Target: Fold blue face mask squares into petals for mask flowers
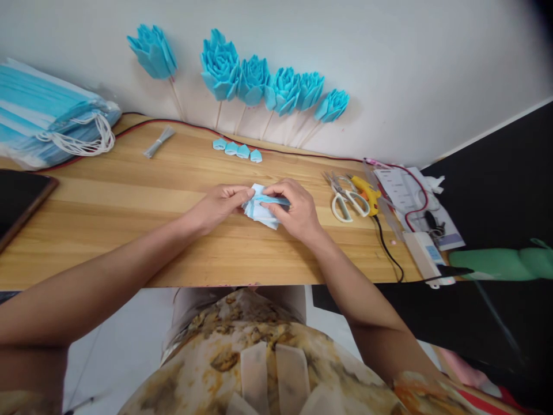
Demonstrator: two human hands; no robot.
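Note:
A small stack of white and light-blue fabric pieces [264, 212] is between my hands over the middle of the wooden table. My left hand [223, 203] pinches the stack's left edge between thumb and fingers. On its other side, my right hand [296, 207] grips a folded blue part of the same pieces, thumb below and fingers above. Just beyond my hands, several folded blue petals [237, 150] lie in a short row. The exact number of layers in the stack cannot be made out.
Blue flowers on sticks [219, 64] lean against the wall. Packed face masks [52, 115] and a bundle of ties [159, 142] lie left, near a dark tablet [21, 202]. Scissors [345, 199], a yellow glue gun [366, 195], papers [421, 196] and a white power strip [425, 256] are right.

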